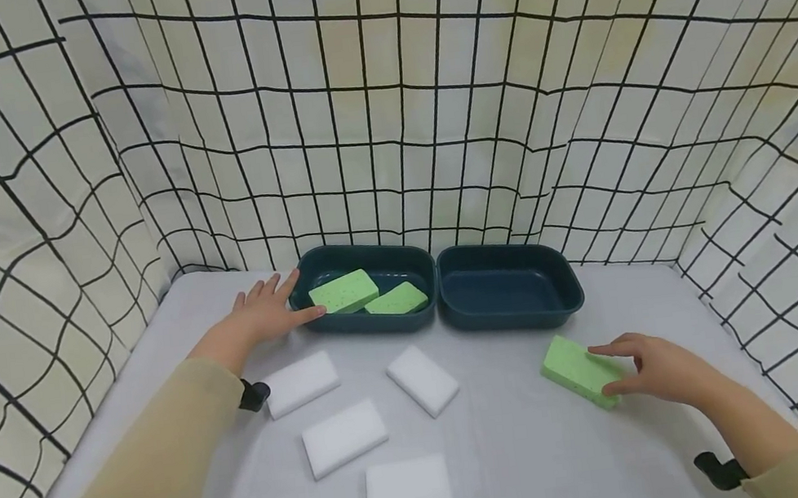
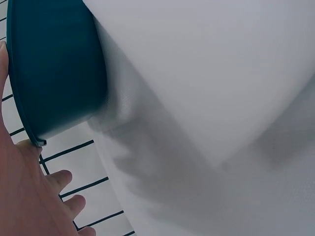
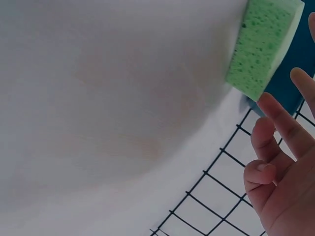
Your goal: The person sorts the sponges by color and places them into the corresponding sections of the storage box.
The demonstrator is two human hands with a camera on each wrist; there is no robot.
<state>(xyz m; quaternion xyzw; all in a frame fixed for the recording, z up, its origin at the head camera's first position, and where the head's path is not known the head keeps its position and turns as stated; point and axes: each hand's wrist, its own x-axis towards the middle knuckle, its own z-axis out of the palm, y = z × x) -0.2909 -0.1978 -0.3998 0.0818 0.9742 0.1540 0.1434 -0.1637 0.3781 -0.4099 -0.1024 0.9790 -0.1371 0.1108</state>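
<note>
Two dark teal bins stand side by side against the back mesh. The left bin [image 1: 371, 324] holds two green sponges [image 1: 343, 291]. My left hand [image 1: 259, 316] touches that bin at its left end, fingers spread and the thumb over its front rim. In the left wrist view the bin's wall [image 2: 56, 69] is beside the fingers. My right hand [image 1: 660, 367] is at the right end of another green sponge [image 1: 579, 372] lying on the table. In the right wrist view its fingers are apart, and one fingertip meets the corner of the sponge [image 3: 258, 49].
The right bin [image 1: 514, 320] has nothing in it. Several white sponge blocks [image 1: 408, 490] lie on the white tabletop [image 1: 511, 450], left and centre. Black wire mesh [image 1: 387, 82] encloses the back and both sides.
</note>
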